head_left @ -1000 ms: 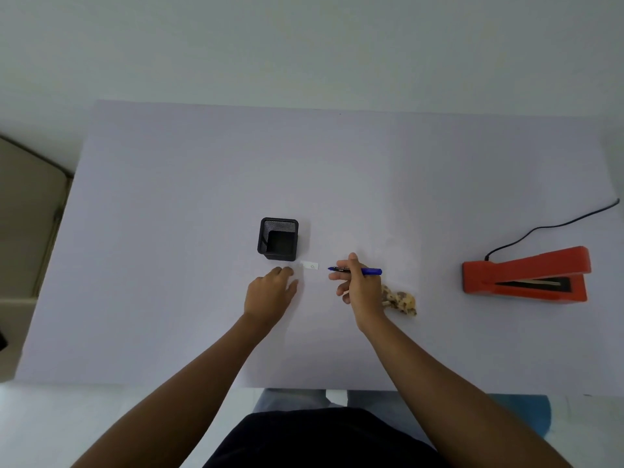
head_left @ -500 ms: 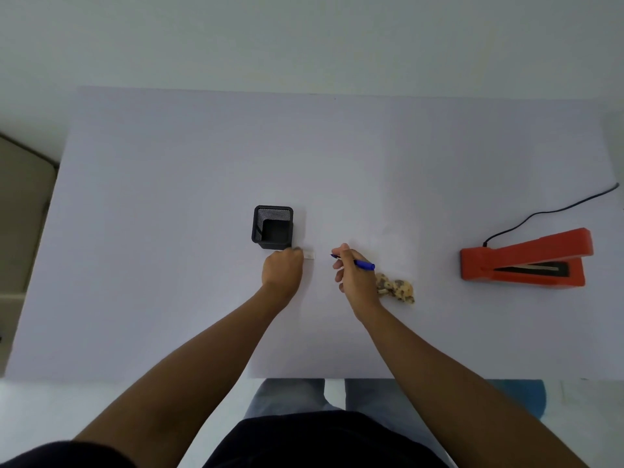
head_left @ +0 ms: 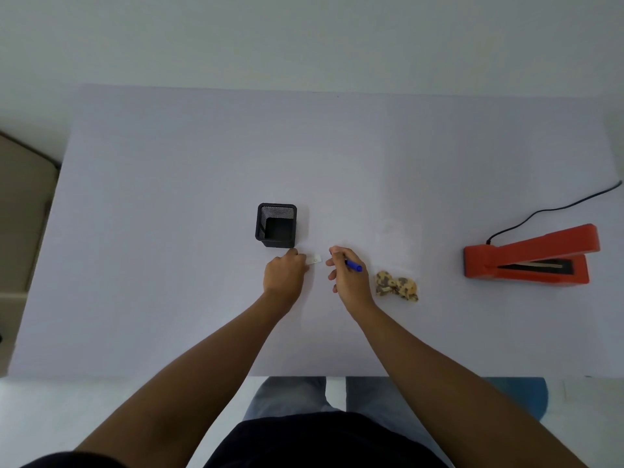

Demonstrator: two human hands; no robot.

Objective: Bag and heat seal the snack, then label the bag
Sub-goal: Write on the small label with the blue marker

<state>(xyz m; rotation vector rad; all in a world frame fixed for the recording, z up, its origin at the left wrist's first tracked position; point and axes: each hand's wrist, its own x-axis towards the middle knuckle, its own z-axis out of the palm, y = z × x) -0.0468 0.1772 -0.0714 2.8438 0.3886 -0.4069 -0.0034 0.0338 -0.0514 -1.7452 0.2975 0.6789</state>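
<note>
A small white label [head_left: 314,259] lies on the table just in front of the black mesh pen cup [head_left: 276,225]. My left hand [head_left: 285,273] rests on the label's left end, fingers pressed on it. My right hand [head_left: 347,276] grips a blue pen [head_left: 353,265], its tip hidden near the label's right side. The bagged snack [head_left: 397,285], a clear bag of tan pieces, sits on the table right of my right hand. The orange heat sealer [head_left: 530,256] stands at the far right with its jaw apart.
A black power cord [head_left: 553,211] runs from the sealer off the table's right edge [head_left: 618,170]. The near table edge [head_left: 304,375] lies just above my lap. A beige surface [head_left: 23,211] stands left of the table.
My left hand slid forward and right from the table onto the label's left end. My right hand tilted the pen from level to a writing angle and drew close to the label.
</note>
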